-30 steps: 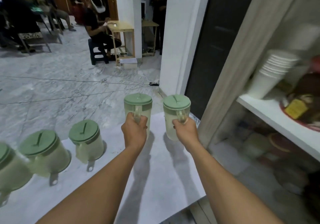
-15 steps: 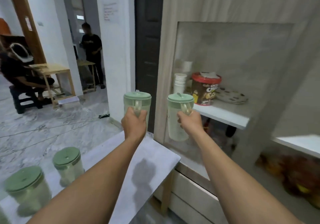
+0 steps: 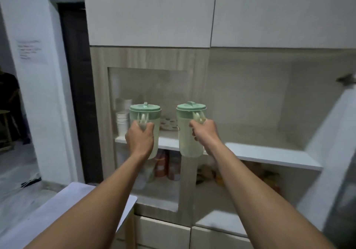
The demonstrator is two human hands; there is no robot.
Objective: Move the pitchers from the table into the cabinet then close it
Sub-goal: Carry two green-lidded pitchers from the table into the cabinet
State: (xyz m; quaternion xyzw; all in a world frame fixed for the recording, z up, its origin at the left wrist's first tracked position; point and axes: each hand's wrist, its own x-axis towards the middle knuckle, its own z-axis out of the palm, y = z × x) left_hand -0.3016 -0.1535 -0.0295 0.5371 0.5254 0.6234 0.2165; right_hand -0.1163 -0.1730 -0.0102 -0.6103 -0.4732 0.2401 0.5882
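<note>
Two pitchers held up in front of the cabinet

The left hand [image 3: 139,139] has its fingers closed around the handle of the left pitcher [image 3: 145,125], and the right hand [image 3: 204,133] grips the handle of the right pitcher [image 3: 189,129]. Both pitchers are upright in the air, before the white shelf [image 3: 269,155] of the cabinet [image 3: 146,56]. A stack of cups [image 3: 122,123] stands on that shelf. The table [image 3: 57,208] corner is at the lower left.

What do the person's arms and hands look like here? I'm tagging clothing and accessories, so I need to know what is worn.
Both forearms are bare as far as the frame shows: no sleeve in view. The left hand and right hand show no glove, and no watch, band or ring can be seen. Nothing is marked on either arm.
</note>
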